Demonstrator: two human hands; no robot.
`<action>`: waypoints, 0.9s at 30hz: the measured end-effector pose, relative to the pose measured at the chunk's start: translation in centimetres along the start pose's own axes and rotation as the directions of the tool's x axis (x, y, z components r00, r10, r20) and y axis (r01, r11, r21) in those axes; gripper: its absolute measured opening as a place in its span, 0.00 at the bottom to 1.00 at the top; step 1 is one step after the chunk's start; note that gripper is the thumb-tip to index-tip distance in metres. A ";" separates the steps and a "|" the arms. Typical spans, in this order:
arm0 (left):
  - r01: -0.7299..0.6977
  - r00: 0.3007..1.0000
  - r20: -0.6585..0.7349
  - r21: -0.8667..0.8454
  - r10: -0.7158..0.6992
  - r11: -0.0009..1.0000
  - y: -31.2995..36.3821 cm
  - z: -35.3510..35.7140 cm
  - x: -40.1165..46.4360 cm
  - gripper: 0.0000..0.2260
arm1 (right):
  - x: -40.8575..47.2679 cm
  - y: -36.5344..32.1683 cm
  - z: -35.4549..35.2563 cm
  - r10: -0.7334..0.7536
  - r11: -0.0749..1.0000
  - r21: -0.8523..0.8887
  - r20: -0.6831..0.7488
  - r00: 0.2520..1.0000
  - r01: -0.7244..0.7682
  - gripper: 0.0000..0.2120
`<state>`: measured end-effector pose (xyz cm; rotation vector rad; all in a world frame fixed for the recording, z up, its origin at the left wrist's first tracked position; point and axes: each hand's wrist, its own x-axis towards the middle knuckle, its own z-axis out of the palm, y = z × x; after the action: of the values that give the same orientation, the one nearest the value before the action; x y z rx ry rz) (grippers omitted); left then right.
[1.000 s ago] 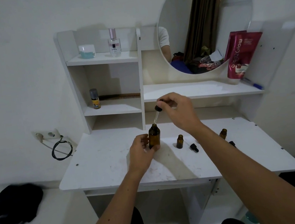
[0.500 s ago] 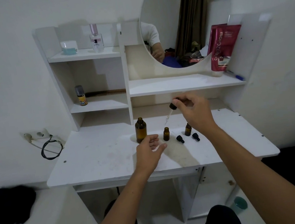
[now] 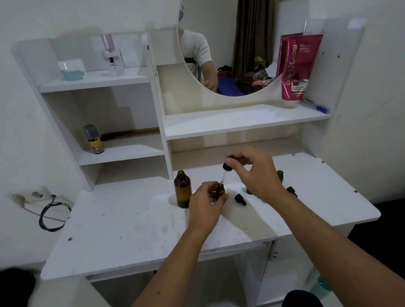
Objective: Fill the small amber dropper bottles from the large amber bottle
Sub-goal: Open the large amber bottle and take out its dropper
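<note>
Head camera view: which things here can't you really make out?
- Second small bottle: mostly behind the right hand.
- Liquid levels in the large amber bottle and the small bottle gripped by the left hand: glass too dark.
- Dropper contents: too small.

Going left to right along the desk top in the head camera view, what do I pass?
Large amber bottle → left hand holding a small amber bottle → loose black dropper cap → right hand pinching the dropper → second small amber bottle, partly hidden.
</note>
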<state>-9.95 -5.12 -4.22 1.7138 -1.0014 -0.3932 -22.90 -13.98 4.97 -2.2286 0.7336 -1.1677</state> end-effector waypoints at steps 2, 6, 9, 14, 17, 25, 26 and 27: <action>-0.017 1.000 -0.005 0.009 0.017 1.000 -0.4 0.2 0.2 0.16 | 0.1 0.4 0.4 -0.001 1.000 -0.002 0.034 0.999 0.001 0.07; -0.029 1.000 -0.002 -0.008 0.029 1.000 -0.8 0.3 0.4 0.15 | 0.1 1.0 1.1 0.004 1.000 0.003 0.080 0.997 -0.004 0.03; -0.036 0.999 -0.007 0.001 0.036 0.999 -1.0 0.3 0.5 0.14 | 0.2 1.2 1.7 -0.015 1.000 -0.019 0.060 0.998 0.016 0.06; -0.021 1.000 -0.006 0.015 0.021 1.000 -1.2 0.3 0.7 0.13 | 0.5 0.8 2.0 0.002 1.000 0.003 0.129 0.992 -0.002 0.03; -0.031 0.999 -0.010 0.024 0.032 0.999 -1.1 0.3 0.7 0.13 | 0.4 0.7 2.2 -0.007 1.000 0.011 0.160 0.987 0.005 0.03; -0.028 1.000 -0.003 0.033 0.029 0.999 -1.3 0.3 0.7 0.12 | 0.2 0.0 2.7 0.019 0.999 -0.041 0.057 0.998 -0.017 0.07; -0.024 1.000 -0.003 0.038 0.025 0.999 -1.3 0.3 0.7 0.12 | 0.2 0.0 2.7 0.039 0.999 -0.039 0.068 0.997 -0.037 0.06; -0.024 1.000 -0.004 0.045 0.024 0.999 -1.3 0.4 0.7 0.12 | 0.3 -0.1 2.7 0.055 0.998 -0.039 0.085 0.995 -0.052 0.05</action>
<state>-9.25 -5.79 -5.35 1.7410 -1.0335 -0.3538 -20.50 -13.60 3.83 -2.2598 0.7807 -1.0339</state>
